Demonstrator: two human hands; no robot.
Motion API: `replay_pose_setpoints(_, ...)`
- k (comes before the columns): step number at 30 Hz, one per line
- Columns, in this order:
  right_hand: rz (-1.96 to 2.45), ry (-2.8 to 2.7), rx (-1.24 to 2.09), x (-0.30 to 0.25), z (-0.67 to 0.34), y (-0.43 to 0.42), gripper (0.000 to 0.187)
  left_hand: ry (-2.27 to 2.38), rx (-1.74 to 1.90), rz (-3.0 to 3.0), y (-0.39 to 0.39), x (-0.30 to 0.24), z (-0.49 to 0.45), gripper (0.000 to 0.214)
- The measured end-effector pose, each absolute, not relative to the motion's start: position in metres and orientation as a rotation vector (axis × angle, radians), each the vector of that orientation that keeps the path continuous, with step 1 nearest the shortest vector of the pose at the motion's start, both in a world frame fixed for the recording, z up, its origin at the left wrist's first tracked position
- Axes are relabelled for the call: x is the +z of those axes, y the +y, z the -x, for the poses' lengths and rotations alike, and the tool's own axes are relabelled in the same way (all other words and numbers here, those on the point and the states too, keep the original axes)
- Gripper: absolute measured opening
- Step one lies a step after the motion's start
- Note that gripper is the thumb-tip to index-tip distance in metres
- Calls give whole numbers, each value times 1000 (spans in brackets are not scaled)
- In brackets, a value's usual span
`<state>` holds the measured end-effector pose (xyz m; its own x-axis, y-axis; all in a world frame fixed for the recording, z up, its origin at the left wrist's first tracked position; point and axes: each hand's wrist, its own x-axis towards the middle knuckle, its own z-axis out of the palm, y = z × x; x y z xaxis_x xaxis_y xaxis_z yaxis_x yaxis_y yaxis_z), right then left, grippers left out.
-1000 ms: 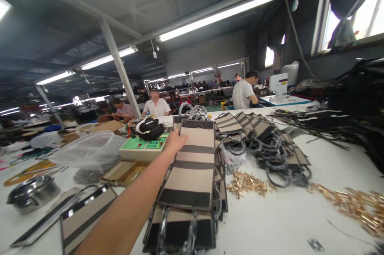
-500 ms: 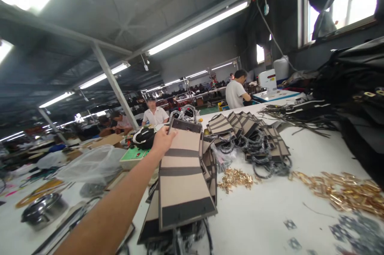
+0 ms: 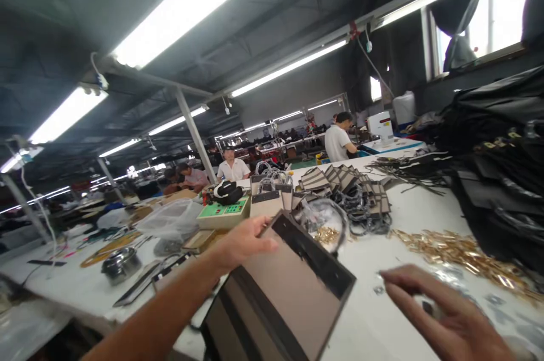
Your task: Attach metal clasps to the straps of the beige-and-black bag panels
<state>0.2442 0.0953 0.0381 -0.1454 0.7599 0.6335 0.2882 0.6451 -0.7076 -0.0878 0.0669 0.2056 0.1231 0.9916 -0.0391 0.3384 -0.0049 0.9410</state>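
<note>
A striped panel [image 3: 293, 293], beige with dark bands, is at 6 o'clock in the head view, tilted above the bench [image 3: 368, 324]. Reading the clock around it, with 12 pointing away from the wearer, the left hand [image 3: 244, 242] clasps its edge at 10, thumb laid over the face. The panel's broad dark strip lies toward 2, and a dark handle [image 3: 342, 213] loops out at 1, apparently joined to it. The right hand [image 3: 450, 315] is out at 3, apart from the panel, thumb and forefinger reaching close to small metal plates [image 3: 378, 290]; blur hides whether that grip has caught anything, so I cannot tell. Gold fittings [image 3: 467, 256] spread just beyond, a little short of 3, while a smaller gold heap [image 3: 327, 235] and the pile of striped pieces [image 3: 361, 185] lie between 1 and 2. The step in hand seems to be steadying the panel one-handed while the other hand deals with small parts. The next move, as I judge it, calls for a firm left hold that keeps the panel from swinging, and a fine fingertip pinch on the right, since flat plates look hard to lift singly.
</note>
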Motion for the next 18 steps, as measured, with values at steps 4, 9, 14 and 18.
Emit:
replay_pose_setpoints(4,750,-1884,175,68,-258,89,46,1248,641,-1588,31,149,49,50)
replay_pose_setpoints(9,869,-2364,271,42,-250,66,20,1239,665,-1712,21,78,7,41)
replay_pose_setpoints(14,1091,-2434,254,-11,-275,64,30,1337,642,-1854,47,16,-33,38)
replay_pose_setpoints(18,1275,-2398,628,-54,-296,72,33,1280,570,-1842,73,-22,-54,43)
